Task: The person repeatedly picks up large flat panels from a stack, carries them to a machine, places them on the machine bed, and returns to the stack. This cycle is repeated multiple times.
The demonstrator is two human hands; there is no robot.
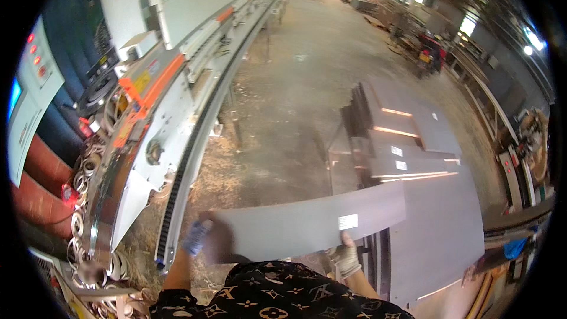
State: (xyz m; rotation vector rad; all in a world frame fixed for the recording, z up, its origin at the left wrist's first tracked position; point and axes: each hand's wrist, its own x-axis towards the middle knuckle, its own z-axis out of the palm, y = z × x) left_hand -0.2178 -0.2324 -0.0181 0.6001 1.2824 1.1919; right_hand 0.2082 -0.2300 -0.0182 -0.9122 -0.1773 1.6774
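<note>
I hold a long grey board [295, 224] flat in front of my chest, with a small white label near its right end. My left hand [198, 236], in a blue-tipped glove, grips the board's left end close to the machine's track. My right hand [347, 257], in a pale glove, clasps the near edge just below the label. The board lies crosswise between the machine on my left and the stacked panels on my right.
A long white and orange edge-banding machine [177, 88] with a dark conveyor track [195, 142] runs away on the left. Stacks of grey panels [401, 142] stand on the right, a large one [437, 230] beside me. Sawdust covers the concrete floor [295, 100].
</note>
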